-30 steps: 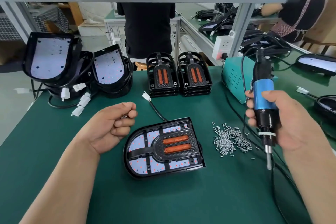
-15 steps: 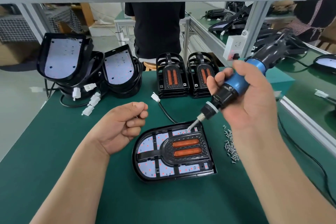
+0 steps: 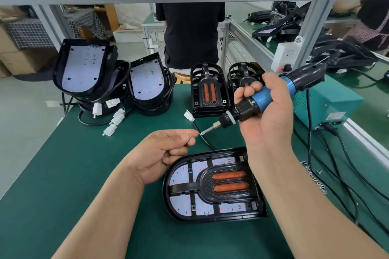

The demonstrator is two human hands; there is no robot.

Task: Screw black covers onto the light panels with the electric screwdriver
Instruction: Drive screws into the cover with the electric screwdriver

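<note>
green table mat [image 3: 63,174], black cover [image 3: 221,193] with orange strips, blue-banded black screwdriver [image 3: 263,99]

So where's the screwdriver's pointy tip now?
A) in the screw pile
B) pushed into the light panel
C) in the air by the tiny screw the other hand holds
C: the electric screwdriver tip hangs beside the screw pinched by the left hand, off the light panel.

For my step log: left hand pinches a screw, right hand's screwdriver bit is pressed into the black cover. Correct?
No. The head view shows the bit in the air beside the screw, clear of the black cover. The left hand does pinch the screw; the right hand holds the screwdriver.
</note>
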